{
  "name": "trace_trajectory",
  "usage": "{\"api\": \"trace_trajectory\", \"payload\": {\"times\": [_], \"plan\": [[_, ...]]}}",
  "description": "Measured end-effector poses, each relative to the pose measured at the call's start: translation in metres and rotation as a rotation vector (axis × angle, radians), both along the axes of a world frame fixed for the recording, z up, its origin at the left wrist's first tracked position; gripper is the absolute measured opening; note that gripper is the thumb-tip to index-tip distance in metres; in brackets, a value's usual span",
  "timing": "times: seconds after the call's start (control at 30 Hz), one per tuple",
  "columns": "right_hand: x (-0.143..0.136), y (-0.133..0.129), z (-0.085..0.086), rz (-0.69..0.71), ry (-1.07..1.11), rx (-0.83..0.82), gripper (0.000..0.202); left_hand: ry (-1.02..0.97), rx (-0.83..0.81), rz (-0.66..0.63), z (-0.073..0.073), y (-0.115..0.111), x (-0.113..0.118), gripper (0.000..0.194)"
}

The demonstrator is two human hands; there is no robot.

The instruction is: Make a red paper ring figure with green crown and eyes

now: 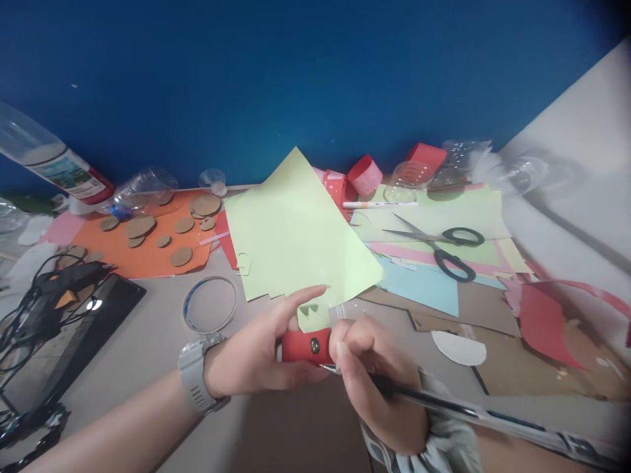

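My left hand (pixel 276 345), with a grey watch on the wrist, is closed around a small red paper-covered roll (pixel 305 346). The roll bears a dark round spot, and a small pale green paper piece (pixel 313 316) stands up behind it. In the closed fingers of my right hand (pixel 377 371) is a long, thin black pen (pixel 434 399), its pale narrow tip close to the roll's lower edge. Just beyond both hands lies a large light green paper sheet (pixel 300 230) with a cut lower edge. Part of the roll is hidden by my fingers.
Black-handled scissors (pixel 446 246) lie on coloured papers at right, behind a white half-round piece (pixel 458 348). A tape roll (pixel 210 304) is left of my hands. Cardboard discs (pixel 140 227) rest on orange paper (pixel 148 263). A bottle (pixel 62 164) leans near the blue wall.
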State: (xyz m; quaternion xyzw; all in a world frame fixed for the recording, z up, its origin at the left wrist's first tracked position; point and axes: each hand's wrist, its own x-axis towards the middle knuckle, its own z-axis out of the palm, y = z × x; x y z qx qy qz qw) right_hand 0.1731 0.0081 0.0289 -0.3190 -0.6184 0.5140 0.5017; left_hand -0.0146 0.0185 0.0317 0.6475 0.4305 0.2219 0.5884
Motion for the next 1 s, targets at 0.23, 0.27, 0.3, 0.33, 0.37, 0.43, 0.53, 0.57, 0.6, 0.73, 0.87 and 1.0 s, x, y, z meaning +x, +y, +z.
{"api": "trace_trajectory", "payload": {"times": [0.23,0.27,0.3,0.33,0.37,0.43,0.53,0.57,0.6,0.73,0.87,1.0], "plan": [[0.0013,0.0054,-0.0022,0.011,-0.088,0.017,0.023,-0.061,0.001,-0.037,0.0033,0.0005,0.0034,0.087],[0.0014,0.0060,-0.0021,0.015,-0.095,0.018,0.023,-0.066,0.002,-0.034,0.0039,0.0005,0.0037,0.087],[0.0014,0.0066,-0.0018,0.020,-0.103,0.018,0.022,-0.066,0.007,-0.029,0.0045,0.0006,0.0040,0.086],[0.0014,0.0070,-0.0014,0.025,-0.112,0.019,0.022,-0.063,0.013,-0.026,0.0050,0.0006,0.0042,0.086],[0.0014,0.0073,-0.0008,0.031,-0.124,0.017,0.021,-0.060,0.018,-0.026,0.0052,0.0006,0.0043,0.085],[0.0013,0.0079,0.0003,0.039,-0.148,0.008,0.021,-0.054,0.027,-0.023,0.0052,0.0004,0.0044,0.085],[0.0015,0.0082,0.0002,0.040,-0.176,-0.003,0.022,-0.064,0.019,-0.020,0.0045,-0.0004,0.0044,0.084],[0.0016,0.0082,-0.0003,0.040,-0.185,-0.002,0.022,-0.069,0.008,-0.022,0.0042,-0.0007,0.0045,0.084],[0.0018,0.0081,-0.0009,0.040,-0.191,0.002,0.022,-0.074,-0.005,-0.024,0.0041,-0.0010,0.0045,0.084],[0.0025,0.0076,-0.0026,0.056,-0.219,0.014,0.022,-0.118,-0.035,-0.019,0.0048,-0.0009,0.0054,0.087],[0.0027,0.0085,-0.0022,0.058,-0.262,0.028,0.024,-0.153,-0.045,-0.009,0.0059,0.0000,0.0064,0.093],[0.0027,0.0093,-0.0028,0.050,-0.234,0.032,0.024,-0.174,-0.058,-0.023,0.0053,0.0000,0.0066,0.094]]}}
